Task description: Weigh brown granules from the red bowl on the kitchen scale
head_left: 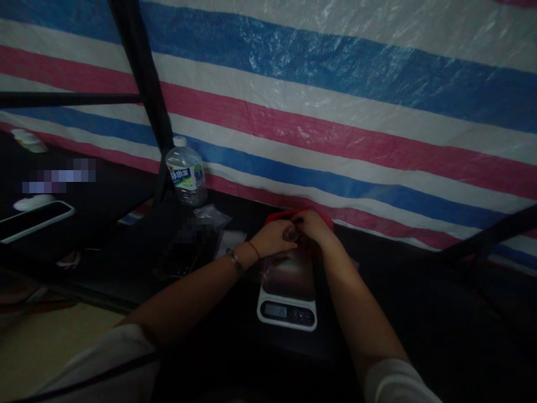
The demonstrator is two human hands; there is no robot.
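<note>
Both hands meet above the far end of a white digital kitchen scale [287,322], whose display appears to read 26. My left hand [274,237], with a beaded bracelet and a red cord at the wrist, has its fingers closed around a small dark, partly shiny thing [289,233] that is too dim to name. Close beside it, my right hand [314,225] is bent inward with its fingers pinched together; what they grip is hidden. Just behind the hands lies something red [329,218], perhaps a bag, mostly covered by them.
Left of the scale lie small clear plastic bags [212,216]. A large clear plastic bottle [187,178] stands behind them near a dark metal post [140,73]. A phone [37,219] rests at far left. Striped plastic sheeting [335,112] walls off the back.
</note>
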